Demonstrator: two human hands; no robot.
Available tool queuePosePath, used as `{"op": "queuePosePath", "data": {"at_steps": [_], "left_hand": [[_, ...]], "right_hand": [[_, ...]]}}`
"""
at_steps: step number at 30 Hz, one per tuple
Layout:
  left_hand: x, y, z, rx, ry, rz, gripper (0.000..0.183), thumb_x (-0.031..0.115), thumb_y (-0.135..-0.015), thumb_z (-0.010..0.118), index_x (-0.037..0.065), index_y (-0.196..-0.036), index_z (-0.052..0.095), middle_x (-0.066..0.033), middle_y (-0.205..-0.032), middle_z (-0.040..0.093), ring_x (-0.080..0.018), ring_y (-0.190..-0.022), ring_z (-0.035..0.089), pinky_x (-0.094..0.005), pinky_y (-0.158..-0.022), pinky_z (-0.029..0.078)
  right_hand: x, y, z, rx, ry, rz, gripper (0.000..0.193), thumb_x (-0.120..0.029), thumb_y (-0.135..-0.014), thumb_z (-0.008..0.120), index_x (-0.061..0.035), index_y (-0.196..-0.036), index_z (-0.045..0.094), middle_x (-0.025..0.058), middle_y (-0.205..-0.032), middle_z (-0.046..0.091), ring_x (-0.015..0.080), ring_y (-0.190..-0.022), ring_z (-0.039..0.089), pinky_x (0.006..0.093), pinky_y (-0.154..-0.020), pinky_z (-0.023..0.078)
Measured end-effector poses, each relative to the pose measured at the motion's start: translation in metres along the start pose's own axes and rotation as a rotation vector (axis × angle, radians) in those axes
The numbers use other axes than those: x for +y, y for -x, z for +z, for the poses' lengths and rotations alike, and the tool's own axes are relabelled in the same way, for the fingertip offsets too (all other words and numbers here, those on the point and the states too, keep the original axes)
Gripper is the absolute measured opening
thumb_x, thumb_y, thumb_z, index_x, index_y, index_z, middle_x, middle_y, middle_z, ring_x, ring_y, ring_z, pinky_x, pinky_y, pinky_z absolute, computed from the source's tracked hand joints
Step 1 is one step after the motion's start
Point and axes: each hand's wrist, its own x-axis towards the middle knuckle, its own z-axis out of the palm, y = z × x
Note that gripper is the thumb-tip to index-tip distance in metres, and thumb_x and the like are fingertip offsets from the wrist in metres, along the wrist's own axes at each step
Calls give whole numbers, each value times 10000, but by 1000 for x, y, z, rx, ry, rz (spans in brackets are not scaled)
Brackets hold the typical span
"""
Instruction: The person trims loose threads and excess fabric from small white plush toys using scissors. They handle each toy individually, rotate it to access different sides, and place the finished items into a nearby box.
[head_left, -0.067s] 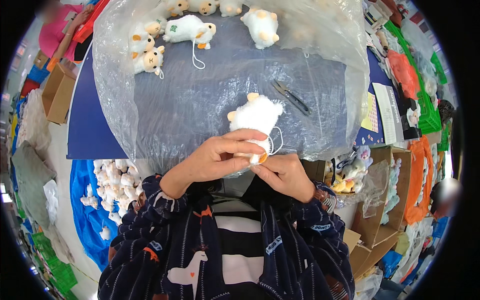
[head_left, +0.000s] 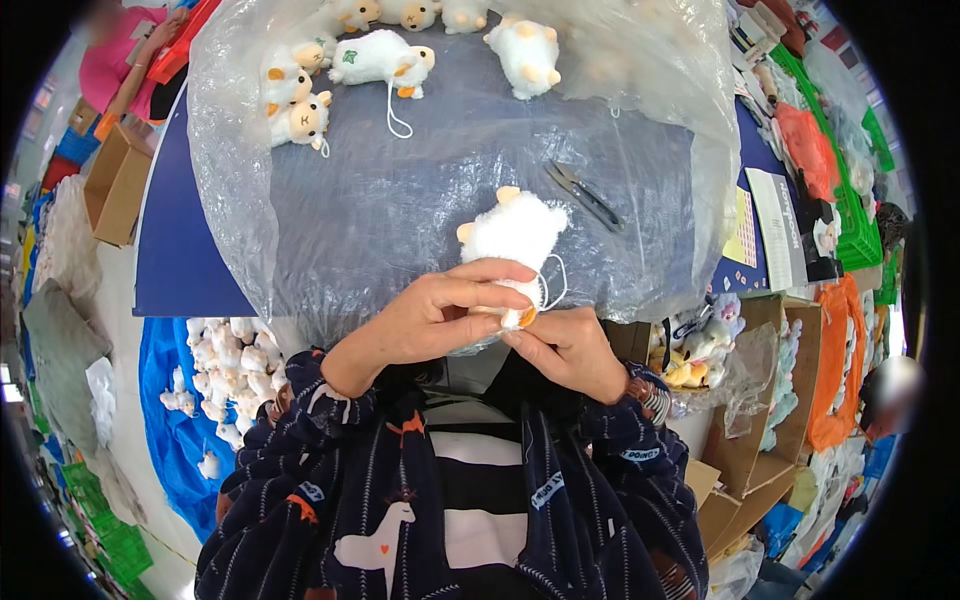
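Observation:
A white plush sheep (head_left: 515, 232) with tan feet and a looped white cord is between my hands at the table's near edge, its head end toward me. My left hand (head_left: 440, 310) is closed over its head end, fingers laid across the fleece. Close by the orange ear, my right hand (head_left: 570, 350) pinches the toy with thumb and fingers; the exact spot is hidden. Black thread snips (head_left: 584, 195) lie on the plastic sheet, just beyond the toy to the right.
Clear plastic (head_left: 350, 210) covers the blue table (head_left: 180, 220). Several finished-looking plush sheep (head_left: 385, 62) lie at its far side. Many small white plush toys (head_left: 235, 365) sit on a blue sheet at lower left. A cardboard box (head_left: 745, 430) stands at right. Another person (head_left: 125, 65) is at far left.

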Motion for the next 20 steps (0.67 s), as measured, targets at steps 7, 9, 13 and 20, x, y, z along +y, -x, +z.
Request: {"op": "queuePosePath", "data": {"at_steps": [7,9,13,20], "left_hand": [[-1,3,1,27,8,-10,233,-10,-817,519,-13,-1027,620,-119,-1227,495,-186,-1023,534,-285,-847,427],[1,3,1,28,-9,-22,235,-10,-821,515,-11,-1032,618,-110,-1221,497,-183,-1023,531,-287,-847,426],[0,3,0,50,-29,-44,228,-16,-818,510,-17,-1019,617,-109,-1216,500,-178,-1016,529,-283,-842,426],[-10,0,-5,127,144,-34,229,4,-838,519,-13,-1049,604,-118,-1251,474,-175,-1070,496,-277,-886,401]], "right_hand": [[14,2,10,-33,-159,19,189,-165,-839,591,-11,-748,652,75,-553,578,158,-469,565,257,-450,417],[16,4,14,-30,-223,31,197,-167,-846,577,-11,-757,659,75,-568,597,154,-494,587,248,-467,424],[12,4,22,35,-385,79,211,-165,-849,572,-6,-751,669,37,-535,574,100,-468,540,223,-458,398],[-4,0,13,10,-422,237,234,-237,-886,553,-55,-819,682,23,-630,616,83,-559,538,208,-524,415]]}}
